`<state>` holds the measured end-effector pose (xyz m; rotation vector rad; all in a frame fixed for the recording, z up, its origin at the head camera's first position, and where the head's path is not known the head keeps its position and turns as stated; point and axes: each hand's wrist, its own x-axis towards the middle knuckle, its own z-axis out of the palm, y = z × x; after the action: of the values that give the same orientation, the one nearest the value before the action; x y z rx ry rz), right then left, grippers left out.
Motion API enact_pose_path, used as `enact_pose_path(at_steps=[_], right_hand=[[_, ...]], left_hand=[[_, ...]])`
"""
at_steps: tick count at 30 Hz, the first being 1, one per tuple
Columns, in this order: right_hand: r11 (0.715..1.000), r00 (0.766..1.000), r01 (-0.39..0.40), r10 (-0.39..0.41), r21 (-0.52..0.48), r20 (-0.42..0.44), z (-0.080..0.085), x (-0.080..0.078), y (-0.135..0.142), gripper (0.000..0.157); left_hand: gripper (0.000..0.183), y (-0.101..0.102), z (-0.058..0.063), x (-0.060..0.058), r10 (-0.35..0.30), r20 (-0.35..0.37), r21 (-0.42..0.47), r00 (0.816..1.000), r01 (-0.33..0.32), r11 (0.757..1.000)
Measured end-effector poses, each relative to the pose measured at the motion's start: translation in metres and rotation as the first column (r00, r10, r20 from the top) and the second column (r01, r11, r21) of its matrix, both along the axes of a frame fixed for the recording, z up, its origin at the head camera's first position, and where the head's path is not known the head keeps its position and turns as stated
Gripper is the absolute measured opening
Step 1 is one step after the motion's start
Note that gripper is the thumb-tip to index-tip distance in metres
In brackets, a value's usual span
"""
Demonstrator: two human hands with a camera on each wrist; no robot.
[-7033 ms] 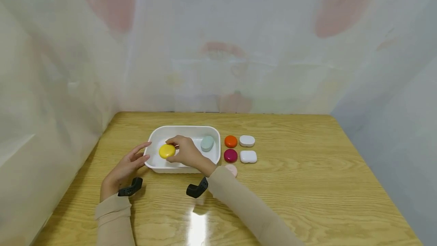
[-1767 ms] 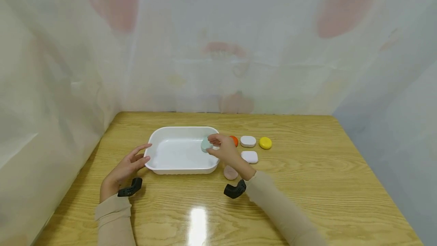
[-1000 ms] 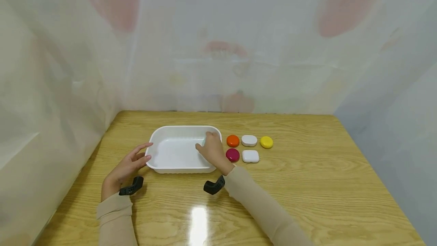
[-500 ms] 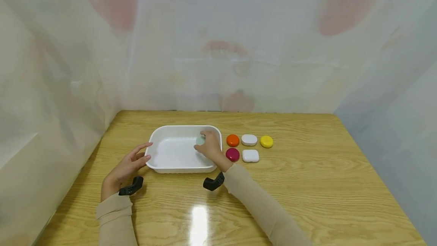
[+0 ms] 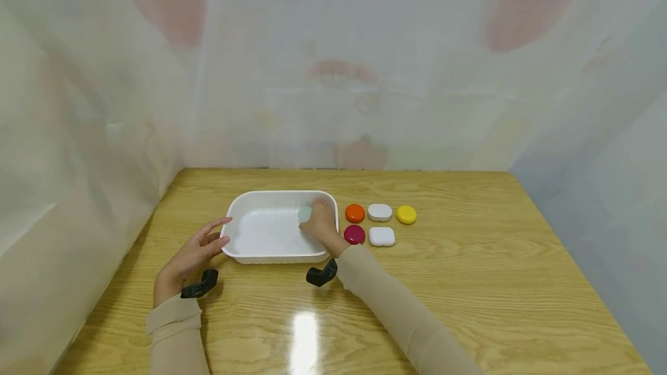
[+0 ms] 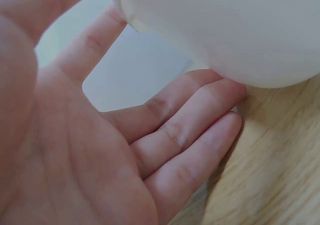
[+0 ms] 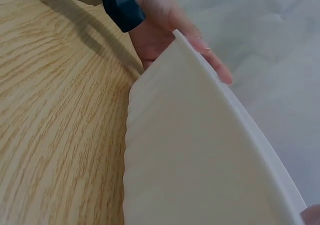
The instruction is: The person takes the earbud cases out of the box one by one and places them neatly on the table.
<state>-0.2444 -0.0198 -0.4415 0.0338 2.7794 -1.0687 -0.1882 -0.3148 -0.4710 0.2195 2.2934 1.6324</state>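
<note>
A white tray [image 5: 266, 259] sits on the table at the left. My left hand [image 5: 195, 253] rests thumb and index finger on its left rim. In the left wrist view, the other fingers [image 6: 185, 130] of that hand lie nearly straight against the tray's outer wall. Inside the tray at the right end, my right hand [image 5: 323, 225] holds a pale green rounded case [image 5: 304, 214] between thumb and fingers. The fingertips are blurred, and much of the case is covered. The right wrist view shows mainly the tray's outer wall [image 7: 175, 140].
Right of the tray lie an orange round case [image 5: 355, 213], a white oval one [image 5: 380, 212], a yellow round one [image 5: 406, 214], a magenta round one [image 5: 354, 234] and a white rounded-rectangular one [image 5: 382, 236]. Wood-grain table [image 5: 495, 259] surrounds them; draped sheeting [image 5: 333, 132] encloses it.
The yellow case went from the tray to the table's right. My right hand came back into the tray; the green case shifted slightly left. My sleeve now hides the pale pink case.
</note>
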Motion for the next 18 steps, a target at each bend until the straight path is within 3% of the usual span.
enact_pose_path(at_steps=[5,18], right_hand=[[0.998,1.000,-0.005,0.006,-0.064,0.023,-0.0007,0.0000,0.0015,0.055],[0.999,1.000,-0.019,0.018,-0.047,-0.010,-0.0004,0.0016,0.0018,0.050]], left_hand=[[0.055,0.0001,-0.0008,-0.0009,0.004,0.003,-0.002,1.000,-0.004,1.000],[0.056,-0.0010,-0.0018,-0.0019,0.011,0.008,-0.028,1.000,-0.011,1.000]])
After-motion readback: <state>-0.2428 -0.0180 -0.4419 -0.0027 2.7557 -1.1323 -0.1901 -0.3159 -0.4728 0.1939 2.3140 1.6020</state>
